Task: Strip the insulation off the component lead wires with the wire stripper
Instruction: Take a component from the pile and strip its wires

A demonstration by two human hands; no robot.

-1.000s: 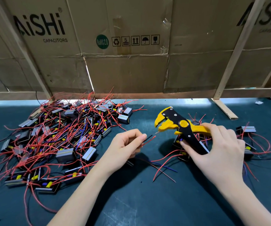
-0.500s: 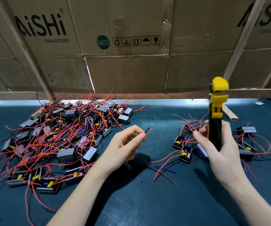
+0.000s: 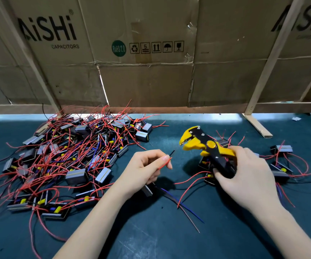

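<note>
A thin red insulated lead wire (image 3: 165,164) and a thin black lead wire (image 3: 171,153) are pinched in the left hand (image 3: 147,168), the thumb and forefinger closed on them so that short ends stick out toward the right. The small grey-and-black boxed component (image 3: 148,189) to which these leads seem to belong is partly hidden beneath the same hand, just above the dark green desk (image 3: 151,230).

The yellow-and-black automatic wire stripper (image 3: 205,148) is gripped by its handles in the right hand (image 3: 244,174), the fingers wrapped round the black lower handle and the yellow upper one. The stripper's yellow head is pointed left at the wire ends, its mouth is seen parted, and a clear gap is left between it and the wires.

The step in hand is judged to be the lining-up of tool and wire before a strip. For the next move, a wire end would have to be fed squarely into the open mouth, only a short tip being inserted, and the handles then squeezed while the lead is kept pinched firmly.

A large tangled heap of similar boxed components with red leads (image 3: 72,157) is spread at the left of the desk, and a smaller group of such components (image 3: 281,159) is scattered at the right, behind and beside the right hand. Whether either lot has been stripped cannot be told.
</note>
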